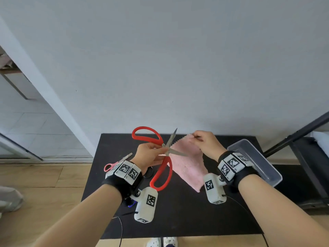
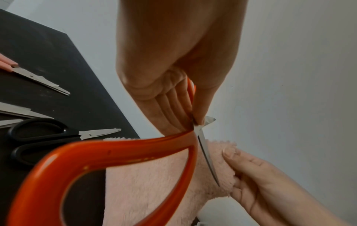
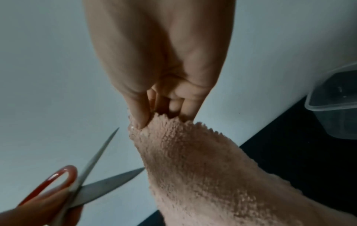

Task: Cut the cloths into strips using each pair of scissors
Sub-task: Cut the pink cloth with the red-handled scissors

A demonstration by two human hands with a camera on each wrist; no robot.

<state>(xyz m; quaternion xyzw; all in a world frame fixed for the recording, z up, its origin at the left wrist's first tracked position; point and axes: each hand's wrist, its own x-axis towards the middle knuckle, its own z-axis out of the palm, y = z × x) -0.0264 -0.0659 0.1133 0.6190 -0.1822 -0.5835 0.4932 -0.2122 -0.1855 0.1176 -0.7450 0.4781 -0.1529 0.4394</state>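
My left hand (image 1: 156, 153) grips the big red-handled scissors (image 1: 161, 172) near the pivot, outside the finger loops. The blades (image 3: 100, 180) are spread wide, and the lower tip reaches the left edge of the pink fluffy cloth (image 1: 187, 164). My right hand (image 1: 195, 138) pinches the cloth's top corner and holds it up, so the cloth (image 3: 203, 168) hangs down over the black table (image 1: 187, 211). In the left wrist view one blade (image 2: 207, 159) lies across the cloth (image 2: 154, 183), close to the right hand's fingers (image 2: 251, 175).
Pink-handled scissors (image 1: 114, 164) lie at the table's left edge. Black-handled scissors (image 2: 38, 137) and the blades of another pair (image 2: 19, 111) lie beside them. A clear plastic container (image 1: 254, 161) stands at the right, with a wall behind and a black frame (image 1: 293, 136) further right.
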